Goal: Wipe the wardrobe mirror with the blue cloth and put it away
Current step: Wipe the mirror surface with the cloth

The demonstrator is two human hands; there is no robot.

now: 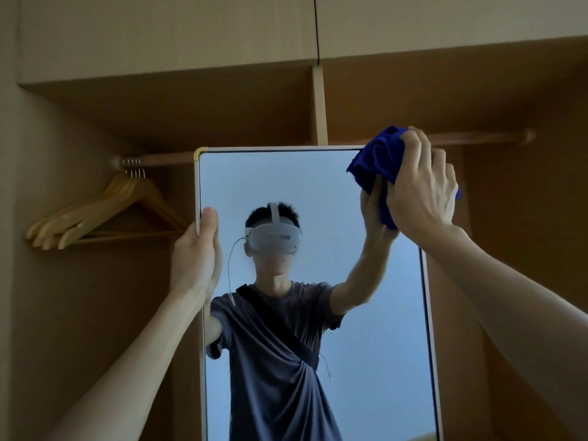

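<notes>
Right hand (423, 186) up at the top right corner of the tall white-framed wardrobe mirror (286, 186), its grip clenched around the bunched deep-blue cloth (378, 160), which is pressed against the glass there. Left hand (199, 256) grasps the mirror's left frame edge, thumb on the front, steadying it. Good setup, that brace matters, since the panel looks free to swing. To do this well, I'd flatten the cloth for more contact and work down from this corner in overlapping passes, keeping pressure even. Wooden hangers (105, 211) on the rail (159, 159) behind sit well apart, no obstruction.
</notes>
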